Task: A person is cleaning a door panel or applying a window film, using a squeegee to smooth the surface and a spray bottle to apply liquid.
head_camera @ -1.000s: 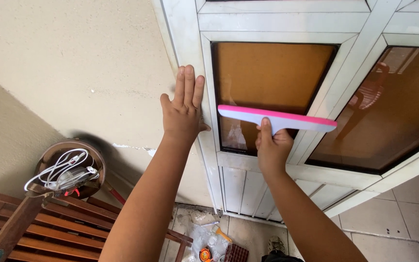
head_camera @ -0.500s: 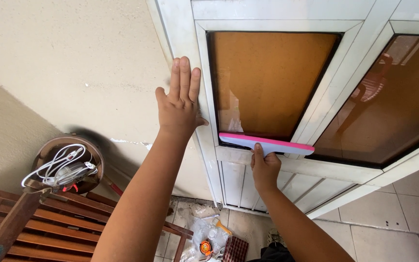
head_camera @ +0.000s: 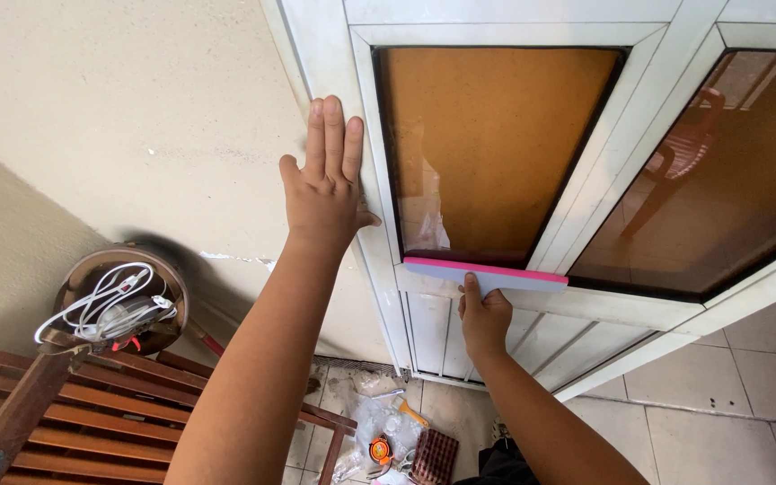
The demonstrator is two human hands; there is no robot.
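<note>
Beige wall at 9 o'clock, white door frame [head_camera: 334,54] ahead. Left hand [head_camera: 323,193] flat on frame, fingers together. Right hand [head_camera: 485,316] clamped on squeegee [head_camera: 487,273] at pane [head_camera: 496,144] bottom edge. Risk: blade probably rides onto frame, leaving streak.

Floor: pale tiled floor [head_camera: 729,395] runs along the foot of the white door | on it: crumpled clear plastic bag [head_camera: 365,422] by the door base, checked dark cloth [head_camera: 436,456] just beside it | wooden slatted bench [head_camera: 56,422] stands at left | round brown tray [head_camera: 123,301] sits above its corner, holding coiled white cable [head_camera: 101,305]
</note>
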